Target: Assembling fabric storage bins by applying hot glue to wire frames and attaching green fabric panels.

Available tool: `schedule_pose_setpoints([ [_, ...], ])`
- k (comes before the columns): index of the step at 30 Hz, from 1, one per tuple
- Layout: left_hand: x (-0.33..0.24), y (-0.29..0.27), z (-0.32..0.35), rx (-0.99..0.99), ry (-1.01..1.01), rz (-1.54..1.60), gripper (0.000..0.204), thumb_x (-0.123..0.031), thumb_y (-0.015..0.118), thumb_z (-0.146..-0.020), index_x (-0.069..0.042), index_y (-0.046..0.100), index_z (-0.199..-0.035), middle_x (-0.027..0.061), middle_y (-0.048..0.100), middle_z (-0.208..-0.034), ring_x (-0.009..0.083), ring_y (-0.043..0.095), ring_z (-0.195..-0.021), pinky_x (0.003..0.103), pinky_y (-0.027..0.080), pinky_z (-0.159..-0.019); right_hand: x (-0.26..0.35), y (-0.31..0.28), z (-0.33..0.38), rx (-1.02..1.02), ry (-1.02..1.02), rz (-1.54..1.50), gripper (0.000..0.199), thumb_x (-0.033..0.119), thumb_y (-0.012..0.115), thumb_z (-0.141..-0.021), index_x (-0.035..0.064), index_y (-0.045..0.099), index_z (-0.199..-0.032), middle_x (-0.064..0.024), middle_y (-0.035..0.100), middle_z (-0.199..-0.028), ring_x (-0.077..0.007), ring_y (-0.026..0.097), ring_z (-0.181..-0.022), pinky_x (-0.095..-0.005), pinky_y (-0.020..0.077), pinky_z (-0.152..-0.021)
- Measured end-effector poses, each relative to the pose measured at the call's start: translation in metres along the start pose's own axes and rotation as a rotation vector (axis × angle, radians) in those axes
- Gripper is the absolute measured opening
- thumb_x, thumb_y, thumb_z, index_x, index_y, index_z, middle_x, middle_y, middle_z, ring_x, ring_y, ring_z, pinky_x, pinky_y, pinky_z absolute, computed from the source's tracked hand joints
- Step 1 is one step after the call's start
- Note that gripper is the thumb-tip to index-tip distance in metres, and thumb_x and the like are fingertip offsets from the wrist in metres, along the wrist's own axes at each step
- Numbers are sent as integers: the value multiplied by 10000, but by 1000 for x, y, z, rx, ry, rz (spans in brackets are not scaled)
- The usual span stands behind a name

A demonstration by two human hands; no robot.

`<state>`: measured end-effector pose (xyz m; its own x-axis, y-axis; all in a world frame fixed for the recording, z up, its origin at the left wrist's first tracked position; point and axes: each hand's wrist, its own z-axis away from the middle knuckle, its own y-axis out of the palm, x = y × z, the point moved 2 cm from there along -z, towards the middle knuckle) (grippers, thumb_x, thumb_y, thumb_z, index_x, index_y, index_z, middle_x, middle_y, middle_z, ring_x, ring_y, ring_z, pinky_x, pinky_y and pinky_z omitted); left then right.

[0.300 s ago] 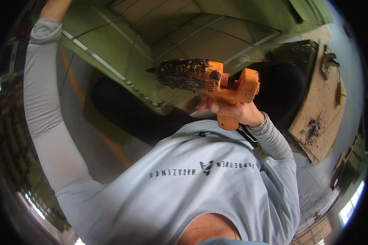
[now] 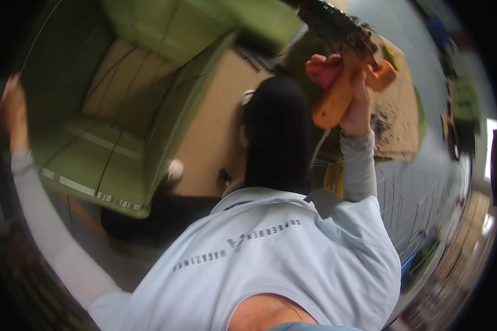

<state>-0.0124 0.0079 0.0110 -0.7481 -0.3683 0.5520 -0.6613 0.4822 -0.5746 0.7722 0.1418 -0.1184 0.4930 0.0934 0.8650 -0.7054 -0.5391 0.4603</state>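
Gripped by the right hand [image 2: 352,99], the orange glue gun [image 2: 342,91] looks grimy.

Grey floor [image 2: 425,187], brown cardboard sheet [image 2: 215,127] underfoot, bright window [image 2: 488,149] at the right, cluttered edges.

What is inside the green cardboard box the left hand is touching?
The green box shows only bare tan inner panels and folded flaps; its far corners are blurred. The left hand rests on its edge.

Place: workshop or packing area.
Evidence: large green cardboard box [image 2: 121,110], flat brown cardboard sheets [image 2: 215,127], orange glue gun [image 2: 342,88], cluttered grey floor [image 2: 425,182].
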Motion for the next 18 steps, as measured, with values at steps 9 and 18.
schedule_pose_setpoints([
  [9, -19, 68, -43, 200, -67, -5, 263, -170, 557, -960, -42, 629, -1179, 172, 639, -1138, 381, 626, -1045, 451, 519, -857, 5, -176, 66, -664, 33, 125, 376, 311, 553, -1020, 19, 588, -1255, -156, 668, -1222, -255, 635, -1161, -392, 487, -1020],
  [18, 113, 157, -54, 470, -106, -89, 330, -213, 632, -919, -30, 637, -1192, 217, 640, -1184, 409, 621, -1081, 482, 509, -891, -94, -166, 21, -718, 158, 47, 329, 273, 601, -979, 9, 622, -1174, -121, 701, -1110, -198, 671, -988, -341, 532, -888],
])
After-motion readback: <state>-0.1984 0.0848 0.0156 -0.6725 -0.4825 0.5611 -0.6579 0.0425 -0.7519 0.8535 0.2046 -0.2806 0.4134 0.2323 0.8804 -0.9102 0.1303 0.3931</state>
